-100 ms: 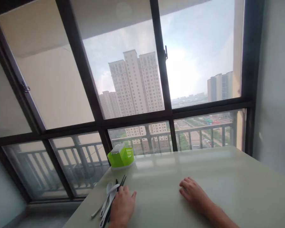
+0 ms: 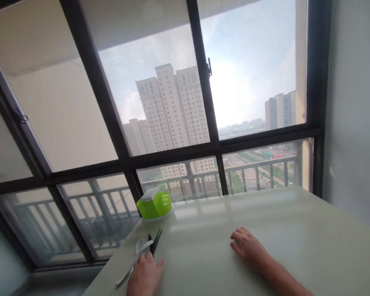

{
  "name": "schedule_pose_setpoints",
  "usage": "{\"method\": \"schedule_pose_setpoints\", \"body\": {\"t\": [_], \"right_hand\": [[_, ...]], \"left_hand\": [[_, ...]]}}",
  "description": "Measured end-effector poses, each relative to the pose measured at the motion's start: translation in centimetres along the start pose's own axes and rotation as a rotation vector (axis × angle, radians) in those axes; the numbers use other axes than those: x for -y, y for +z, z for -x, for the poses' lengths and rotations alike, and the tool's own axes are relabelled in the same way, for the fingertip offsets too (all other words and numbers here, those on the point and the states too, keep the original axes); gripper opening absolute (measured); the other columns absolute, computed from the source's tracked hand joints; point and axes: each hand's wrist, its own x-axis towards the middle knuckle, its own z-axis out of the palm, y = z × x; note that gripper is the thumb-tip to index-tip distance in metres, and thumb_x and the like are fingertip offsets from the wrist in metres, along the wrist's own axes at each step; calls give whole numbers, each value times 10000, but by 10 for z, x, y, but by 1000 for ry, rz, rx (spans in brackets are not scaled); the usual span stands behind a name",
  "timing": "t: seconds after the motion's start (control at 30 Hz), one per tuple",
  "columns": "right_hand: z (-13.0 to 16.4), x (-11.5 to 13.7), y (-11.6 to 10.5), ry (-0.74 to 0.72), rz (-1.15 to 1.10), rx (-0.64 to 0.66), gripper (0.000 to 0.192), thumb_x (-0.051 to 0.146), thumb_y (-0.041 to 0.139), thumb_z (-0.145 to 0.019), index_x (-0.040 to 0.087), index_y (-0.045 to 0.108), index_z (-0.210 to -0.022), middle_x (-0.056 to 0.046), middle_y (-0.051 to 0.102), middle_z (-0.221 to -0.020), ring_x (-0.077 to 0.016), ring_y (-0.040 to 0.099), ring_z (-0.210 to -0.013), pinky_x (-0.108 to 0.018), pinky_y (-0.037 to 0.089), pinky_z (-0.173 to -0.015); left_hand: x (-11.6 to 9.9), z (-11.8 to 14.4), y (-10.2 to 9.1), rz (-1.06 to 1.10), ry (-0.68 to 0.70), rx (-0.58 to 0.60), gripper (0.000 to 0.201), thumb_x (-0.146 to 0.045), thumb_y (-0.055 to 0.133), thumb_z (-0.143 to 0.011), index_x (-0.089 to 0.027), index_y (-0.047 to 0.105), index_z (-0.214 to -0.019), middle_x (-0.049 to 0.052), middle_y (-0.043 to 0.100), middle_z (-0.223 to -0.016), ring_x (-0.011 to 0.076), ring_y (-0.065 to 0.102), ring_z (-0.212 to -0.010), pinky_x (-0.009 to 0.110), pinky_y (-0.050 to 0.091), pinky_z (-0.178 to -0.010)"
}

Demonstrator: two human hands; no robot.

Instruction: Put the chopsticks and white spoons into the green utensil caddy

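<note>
The head view shows, nearest to the camera, the left hand [image 2: 144,274] at the bottom edge of the picture. It lies over a small bundle of cutlery on the table [image 2: 265,213], with the fingers bent over it and the thumb pointing to the right; whether it really grips the pieces or only covers them, I cannot tell. From under this hand come out the white spoons [image 2: 141,246], whose bowls point away from the person, and the black chopsticks [image 2: 156,240], which lie just beside the spoons on their right side. One white handle sticks out to the lower left, near the table edge.

The right hand [image 2: 248,245] rests flat on the table, palm down, fingers relaxed and a little spread, holding nothing. It is well apart from the cutlery.

Farther away, near the far left corner of the table, stands a green plastic cutlery holder [image 2: 154,204] with a white part on top. Behind the table is a big window with a dark frame [image 2: 203,149], and through it tall buildings [image 2: 172,109] and a balcony railing are seen.
</note>
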Motion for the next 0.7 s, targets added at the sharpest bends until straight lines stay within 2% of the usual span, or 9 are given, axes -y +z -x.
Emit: {"method": "schedule_pose_setpoints", "body": {"t": [0.07, 0.13, 0.43, 0.6, 0.7], "right_hand": [[0, 1, -1, 2, -13, -11, 175, 280, 540, -936, 211, 697, -973, -74, 687, -992, -223, 587, -1005, -349, 424, -946], [0, 0, -3, 3, -20, -19, 163, 273, 545, -930, 211, 692, -961, -68, 686, -983, -222, 587, -997, -345, 426, -939], [2, -3, -4, 22, -16, -16, 175, 288, 526, -933, 218, 682, -968, -62, 685, -995, -214, 585, -1003, -331, 424, -935], [2, -3, -5, 23, -16, -14, 181, 292, 508, -932, 219, 672, -957, -61, 687, -986, -217, 590, -1004, -329, 415, -935], [1, -4, -5, 26, -20, 1, 178, 295, 505, -930, 222, 665, -954, -60, 689, -986, -218, 598, -995, -330, 414, -932]], "left_hand": [[15, 2, 10, -25, 1, 15, 345, -382, 507, -945, -97, 652, -1075, 177, 671, -1059, 334, 670, -985, 414, 485, -878], [21, 6, 16, -46, 1, 6, 341, -390, 499, -946, -114, 658, -1069, 162, 676, -1050, 328, 668, -997, 408, 483, -882], [27, -4, 19, -34, -41, 13, 489, -538, 499, -905, -116, 670, -1085, 170, 680, -1091, 349, 638, -1063, 427, 487, -885], [28, -19, 21, -53, -50, 40, 398, -354, 463, -943, -79, 654, -1158, 200, 672, -1148, 361, 643, -1101, 434, 460, -943], [29, -31, 23, -4, -80, 113, 361, -196, 439, -921, -24, 645, -1163, 240, 685, -1127, 359, 673, -1072, 432, 468, -925]]}}
